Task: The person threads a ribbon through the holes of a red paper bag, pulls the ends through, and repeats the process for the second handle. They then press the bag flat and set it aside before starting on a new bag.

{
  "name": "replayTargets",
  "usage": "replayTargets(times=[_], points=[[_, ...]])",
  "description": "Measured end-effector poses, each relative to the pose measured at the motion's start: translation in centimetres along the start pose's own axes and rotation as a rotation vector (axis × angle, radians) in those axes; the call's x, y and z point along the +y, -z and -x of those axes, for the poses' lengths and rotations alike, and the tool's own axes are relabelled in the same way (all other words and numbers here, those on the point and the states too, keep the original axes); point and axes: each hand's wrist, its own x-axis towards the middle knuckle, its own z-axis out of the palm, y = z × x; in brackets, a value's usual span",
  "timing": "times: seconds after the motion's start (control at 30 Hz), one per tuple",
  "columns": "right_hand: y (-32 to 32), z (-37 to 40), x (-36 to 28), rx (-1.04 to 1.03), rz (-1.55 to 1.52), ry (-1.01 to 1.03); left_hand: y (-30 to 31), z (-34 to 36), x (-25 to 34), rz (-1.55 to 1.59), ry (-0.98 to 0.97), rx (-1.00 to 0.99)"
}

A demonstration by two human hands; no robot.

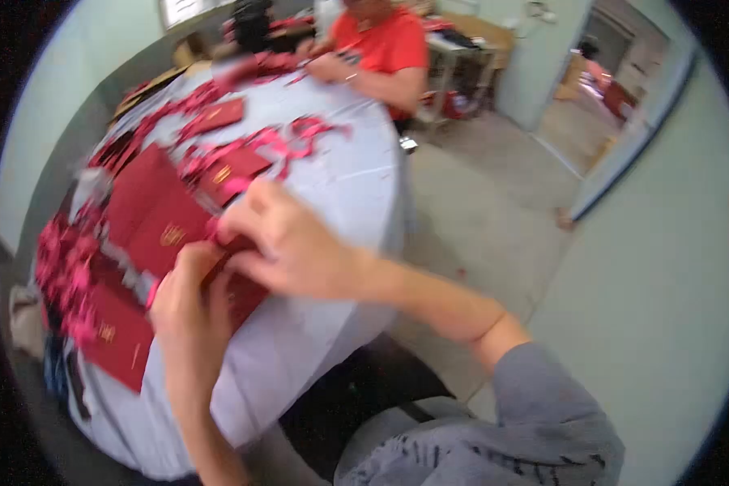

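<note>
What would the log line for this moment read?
left hand: grips card | right hand: on same card, grip blurred | table: more cards, pink ribbons | co-worker: across table

matt red paper envelopes (158, 212), smooth pale cloth table cover (340, 186)

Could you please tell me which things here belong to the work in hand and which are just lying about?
In hand: the red card at the table edge, gripped by the left hand, with the right hand on it.
Lying about: other red cards, pink ribbons, a co-worker across the table.
</note>
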Motion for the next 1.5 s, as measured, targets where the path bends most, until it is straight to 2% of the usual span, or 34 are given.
replayTargets(times=[0.13,0.2,0.3,0.37,0.4,0.5,0.6,0.7,0.8,1.07,1.17,1.27,1.43,1.5], points=[[1.9,-2.3,0.1,-0.265,0.074,0.070,0.4,-0.1,-0.1,0.070,0.006,-0.024],[2.3,-3.6,0.1,-0.441,0.058,0.008,0.4,0.1,-0.7,0.081,0.027,-0.032],[3.1,-5.7,-0.2,-0.730,-0.012,-0.250,0.5,0.2,-0.9,0.093,0.022,-0.027],[2.8,-6.5,0.4,-0.756,-0.058,-0.315,0.5,0.3,-0.9,-0.001,-0.016,-0.034],[2.5,-7.2,0.9,-0.793,-0.160,-0.270,0.4,0.3,-0.9,-0.002,-0.022,-0.043],[2.8,-8.7,0.6,-0.938,-0.005,-0.301,0.1,0.2,-0.7,0.027,0.016,-0.005],[2.7,-9.9,-0.8,-0.976,0.103,-0.499,0.1,0.1,-0.3,0.004,0.008,-0.010],[1.2,-10.6,-0.4,-0.977,0.088,-0.468,-0.1,0.1,-0.3,-0.017,0.000,-0.030],[1.8,-9.9,-1.7,-0.890,0.212,-0.521,-0.1,0.1,-0.4,-0.008,0.027,-0.012],[-0.9,-5.5,1.5,-0.379,-0.319,-0.538,0.0,-0.1,-0.6,-0.014,0.045,-0.051],[-0.6,-7.0,2.1,-0.166,-0.577,-0.557,0.1,0.1,-0.1,-0.018,0.033,-0.085],[-0.4,-7.6,2.6,-0.114,-0.664,-0.555,0.3,0.1,0.0,-0.041,0.033,-0.099],[-0.2,-7.4,2.3,-0.061,-0.627,-0.555,0.5,-0.2,-0.2,-0.079,0.025,-0.096],[-0.9,-7.4,2.7,0.030,-0.559,-0.493,0.7,-0.3,0.3,-0.084,-0.045,-0.110]])
